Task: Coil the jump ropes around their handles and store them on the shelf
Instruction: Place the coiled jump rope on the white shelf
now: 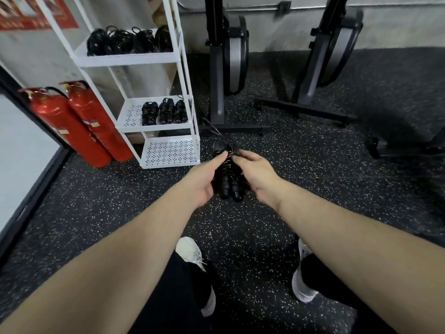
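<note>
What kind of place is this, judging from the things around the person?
Most likely a gym or fitness room. The floor is speckled rubber, two exercise machines stand by the wall, and a white shelf holds coiled jump ropes.

Both hands, left hand (204,179) and right hand (256,173), grip a coiled black jump rope (227,182) near the white shelf (154,60) at far left.
</note>
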`<state>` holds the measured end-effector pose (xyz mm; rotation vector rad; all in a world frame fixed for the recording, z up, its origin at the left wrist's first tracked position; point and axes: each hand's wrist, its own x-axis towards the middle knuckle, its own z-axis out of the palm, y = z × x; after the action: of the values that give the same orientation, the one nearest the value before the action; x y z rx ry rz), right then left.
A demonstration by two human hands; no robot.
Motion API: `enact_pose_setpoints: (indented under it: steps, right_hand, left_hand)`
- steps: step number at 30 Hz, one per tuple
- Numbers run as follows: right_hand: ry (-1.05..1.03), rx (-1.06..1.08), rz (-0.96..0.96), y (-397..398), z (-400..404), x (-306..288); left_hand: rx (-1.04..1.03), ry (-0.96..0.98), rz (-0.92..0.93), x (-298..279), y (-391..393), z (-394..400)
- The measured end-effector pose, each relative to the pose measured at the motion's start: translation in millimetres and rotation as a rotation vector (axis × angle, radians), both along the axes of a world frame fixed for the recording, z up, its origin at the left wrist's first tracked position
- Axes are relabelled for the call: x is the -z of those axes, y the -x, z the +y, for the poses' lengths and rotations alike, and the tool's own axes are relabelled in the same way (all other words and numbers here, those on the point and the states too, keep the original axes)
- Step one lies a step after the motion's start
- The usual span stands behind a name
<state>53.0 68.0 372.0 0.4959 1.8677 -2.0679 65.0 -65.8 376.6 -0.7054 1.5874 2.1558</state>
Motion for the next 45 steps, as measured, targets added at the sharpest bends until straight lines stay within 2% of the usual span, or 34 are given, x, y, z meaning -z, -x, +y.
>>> enact_pose_setpoints:
  steps: [4,12,17,23,29,34,36,40,42,45]
  right_hand:
    - [0.045,0.017,0.019,42,-35,1]
    - [0.103,-0.012,0.009,139,-120,13]
    - [0.102,-0.013,0.019,193,-177,29]
    - [0.089,-0.039,0.068,250,-230,46]
    - [0.094,-0.117,0.133,297,-278,66]
    - [-0.338,-0.376,0.304,324,-303,93]
    - [-0.572,-0.544,0.409,334,-307,104]
    - [-1.021,-0.869,0.628,346,-310,121]
    - [-1.106,-0.948,0.685,348,-311,129]
    - [-1.126,-0.980,0.691,349,-309,137]
  left_hand:
    - [-0.073,0.030,0.028,-1,36,-29]
    - [-0.075,0.141,0.112,16,113,-111]
    - [-0.050,0.262,0.116,29,159,-159]
    - [0.025,0.294,0.196,44,216,-220]
    - [-0.102,0.387,0.193,59,261,-265]
    - [-0.254,0.462,0.144,75,286,-296]
    - [-0.321,0.518,0.125,85,297,-307]
    - [-0.331,0.620,0.119,120,328,-338]
    - [-0.352,0.663,0.120,125,335,-345]
    - [-0.348,0.708,0.122,117,336,-335]
